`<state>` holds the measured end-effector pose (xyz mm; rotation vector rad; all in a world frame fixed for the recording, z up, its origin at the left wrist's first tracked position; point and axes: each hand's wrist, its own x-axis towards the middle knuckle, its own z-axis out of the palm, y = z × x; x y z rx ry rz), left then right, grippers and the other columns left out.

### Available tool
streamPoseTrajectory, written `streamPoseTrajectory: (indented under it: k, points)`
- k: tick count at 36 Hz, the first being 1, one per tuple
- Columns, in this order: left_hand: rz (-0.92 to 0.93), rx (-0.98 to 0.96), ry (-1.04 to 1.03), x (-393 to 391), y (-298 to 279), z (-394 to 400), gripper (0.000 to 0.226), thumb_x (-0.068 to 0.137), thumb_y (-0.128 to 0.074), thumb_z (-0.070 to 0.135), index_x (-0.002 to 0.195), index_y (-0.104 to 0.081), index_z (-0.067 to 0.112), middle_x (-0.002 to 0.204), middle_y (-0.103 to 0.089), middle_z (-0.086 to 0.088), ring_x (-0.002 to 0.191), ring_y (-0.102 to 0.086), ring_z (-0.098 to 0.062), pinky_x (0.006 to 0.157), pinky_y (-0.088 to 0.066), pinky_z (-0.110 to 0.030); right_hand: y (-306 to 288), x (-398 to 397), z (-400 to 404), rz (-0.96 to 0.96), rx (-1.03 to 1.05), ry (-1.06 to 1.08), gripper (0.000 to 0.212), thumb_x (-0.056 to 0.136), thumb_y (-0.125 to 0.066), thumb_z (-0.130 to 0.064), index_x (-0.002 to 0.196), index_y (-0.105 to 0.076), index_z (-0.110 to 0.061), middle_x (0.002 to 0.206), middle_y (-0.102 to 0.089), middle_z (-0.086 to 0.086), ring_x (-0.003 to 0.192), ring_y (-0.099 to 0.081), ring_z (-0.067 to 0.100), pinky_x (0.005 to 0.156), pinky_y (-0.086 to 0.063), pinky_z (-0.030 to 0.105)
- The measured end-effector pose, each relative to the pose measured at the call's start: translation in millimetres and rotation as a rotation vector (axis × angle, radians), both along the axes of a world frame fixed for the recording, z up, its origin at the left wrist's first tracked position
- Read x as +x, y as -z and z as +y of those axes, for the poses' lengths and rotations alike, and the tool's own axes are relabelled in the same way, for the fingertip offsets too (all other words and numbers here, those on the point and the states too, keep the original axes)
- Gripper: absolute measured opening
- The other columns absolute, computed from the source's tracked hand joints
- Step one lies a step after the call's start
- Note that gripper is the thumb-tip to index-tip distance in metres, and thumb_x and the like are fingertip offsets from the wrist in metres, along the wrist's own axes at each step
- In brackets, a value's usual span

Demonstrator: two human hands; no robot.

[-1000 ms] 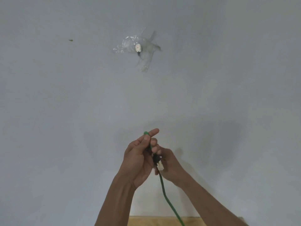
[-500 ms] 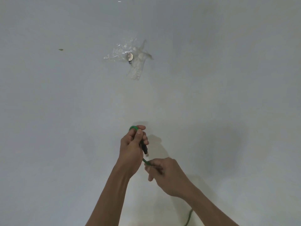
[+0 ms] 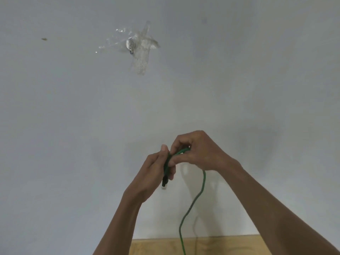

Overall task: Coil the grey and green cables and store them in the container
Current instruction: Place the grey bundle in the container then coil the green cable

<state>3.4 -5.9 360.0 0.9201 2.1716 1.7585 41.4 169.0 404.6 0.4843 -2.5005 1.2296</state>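
Note:
A green cable hangs from my two hands in front of a pale grey wall and runs down out of the bottom of the view. My left hand grips the cable's end, and its black connector with a clear plug points downward below my fingers. My right hand is just above and to the right, pinching the cable where it bends over into a loop. The two hands touch. No grey cable and no container are in view.
A small round fitting covered by clear tape sticks to the wall at the upper middle. A small dark speck marks the wall at the upper left. A strip of light wooden surface shows at the bottom edge.
My right hand has risen from below my left hand to beside and above it, bringing the cable up into a loop. The connector now hangs below my left hand.

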Motion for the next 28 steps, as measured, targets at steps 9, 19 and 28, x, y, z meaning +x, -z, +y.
streamPoseTrajectory:
  k: [9,19,28]
  points:
    - [-0.44,0.248,0.108,21,-4,15,0.067,0.1,-0.025,0.059,0.09,-0.059,0.003,0.061,-0.043,-0.005,0.054,-0.039,-0.019,0.063,-0.039,-0.035,9,-24,14,0.007,-0.393,-0.111,0.02,0.065,-0.089,0.001,0.075,-0.072,0.0,0.071,-0.07,0.009,0.068,-0.065,0.021,0.069,-0.054,0.032]
    - [-0.655,0.611,0.27,25,-8,37,0.063,0.1,-0.028,0.061,0.093,-0.057,0.005,0.066,-0.038,-0.005,0.056,-0.036,-0.019,0.067,-0.039,-0.035,68,-16,1,-0.369,-0.877,-0.121,0.029,0.099,-0.053,-0.016,0.086,-0.076,-0.005,0.057,-0.064,0.001,0.047,-0.06,0.014,0.048,-0.047,0.022]
    - [-0.573,0.565,0.148,4,-14,40,0.068,0.103,-0.029,0.055,0.132,-0.053,-0.001,0.07,-0.042,-0.002,0.059,-0.04,-0.015,0.071,-0.042,-0.033,100,16,-21,-0.325,-0.581,0.034,0.027,0.104,-0.05,-0.018,0.081,-0.064,-0.016,0.074,-0.066,0.003,0.052,-0.047,0.012,0.052,-0.043,0.03]
